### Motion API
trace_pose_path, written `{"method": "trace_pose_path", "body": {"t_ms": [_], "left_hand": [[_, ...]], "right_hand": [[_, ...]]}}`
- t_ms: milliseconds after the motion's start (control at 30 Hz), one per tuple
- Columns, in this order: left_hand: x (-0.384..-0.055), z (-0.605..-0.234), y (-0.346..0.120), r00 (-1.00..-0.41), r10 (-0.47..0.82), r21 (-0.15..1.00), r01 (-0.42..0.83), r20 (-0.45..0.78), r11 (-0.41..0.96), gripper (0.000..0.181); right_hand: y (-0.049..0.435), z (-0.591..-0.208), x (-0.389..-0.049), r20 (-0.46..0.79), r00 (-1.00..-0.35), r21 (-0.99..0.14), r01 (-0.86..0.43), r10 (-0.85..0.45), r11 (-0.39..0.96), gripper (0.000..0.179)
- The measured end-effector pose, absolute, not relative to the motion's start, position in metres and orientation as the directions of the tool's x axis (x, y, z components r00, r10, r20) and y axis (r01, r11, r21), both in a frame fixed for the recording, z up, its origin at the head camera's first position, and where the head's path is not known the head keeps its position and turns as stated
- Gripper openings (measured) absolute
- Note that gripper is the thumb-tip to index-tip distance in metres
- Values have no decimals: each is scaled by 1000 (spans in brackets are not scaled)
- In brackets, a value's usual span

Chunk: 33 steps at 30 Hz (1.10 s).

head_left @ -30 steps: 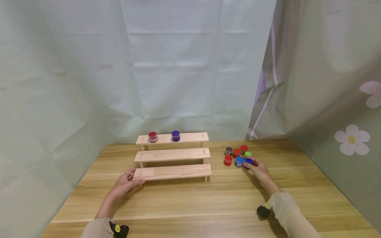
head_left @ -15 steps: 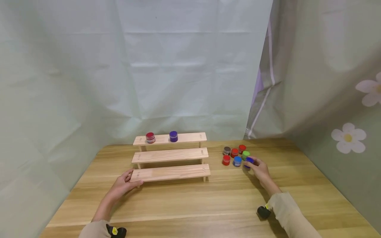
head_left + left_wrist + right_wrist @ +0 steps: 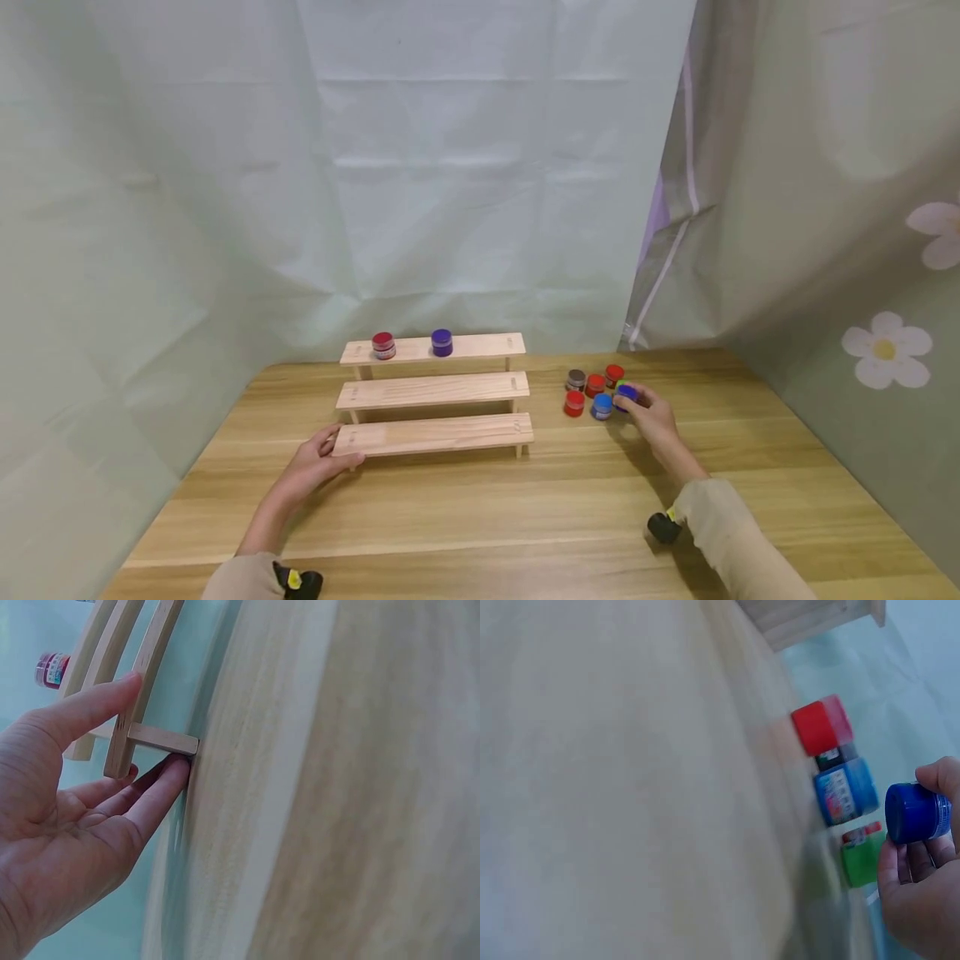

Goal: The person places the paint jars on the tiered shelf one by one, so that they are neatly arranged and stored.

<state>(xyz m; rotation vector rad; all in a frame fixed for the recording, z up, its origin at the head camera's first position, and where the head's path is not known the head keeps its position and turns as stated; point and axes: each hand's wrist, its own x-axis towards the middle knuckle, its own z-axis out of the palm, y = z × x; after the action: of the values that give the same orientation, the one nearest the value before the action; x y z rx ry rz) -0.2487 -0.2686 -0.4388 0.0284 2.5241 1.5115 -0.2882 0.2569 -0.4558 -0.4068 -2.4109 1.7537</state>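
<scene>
My right hand pinches a dark blue paint jar between thumb and fingers. In the right wrist view the jar is held clear of the table, beside a light blue jar and a green jar. At the left, my left hand grips the end of the lowest board of a three-step wooden display rack. Its thumb lies on the board's front edge, and the other fingers reach behind by the leg. On the top board stand a dark red jar and a purple-blue jar.
Left of my right hand, a loose group on the wooden table includes a red jar, a dark brown jar and an orange-red jar. Another red jar is behind them. Pale cloth hangs beyond the table.
My right hand has raised the dark blue jar a little, and it now overlaps the green jar in the head view. My left hand keeps its hold on the rack.
</scene>
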Motion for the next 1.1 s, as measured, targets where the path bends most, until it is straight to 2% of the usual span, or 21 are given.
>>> {"method": "trace_pose_path", "body": {"t_ms": [200, 500, 700, 1100], "left_hand": [[-249, -436, -269, -981, 124, 881, -74, -148, 467, 91], [-247, -435, -268, -980, 124, 875, -81, -158, 477, 91], [-248, -437, -267, -979, 125, 876, -85, -162, 474, 91], [-248, -436, -267, -979, 120, 875, -88, -163, 476, 92]], "right_hand": [[249, -446, -295, 9, -957, -945, 86, 289, 317, 49], [236, -430, -300, 28, -979, -928, 49, 201, 368, 51], [223, -412, -306, 71, -986, -944, -19, 148, 328, 48], [192, -386, -318, 81, -991, -953, -46, 106, 299, 50]]}}
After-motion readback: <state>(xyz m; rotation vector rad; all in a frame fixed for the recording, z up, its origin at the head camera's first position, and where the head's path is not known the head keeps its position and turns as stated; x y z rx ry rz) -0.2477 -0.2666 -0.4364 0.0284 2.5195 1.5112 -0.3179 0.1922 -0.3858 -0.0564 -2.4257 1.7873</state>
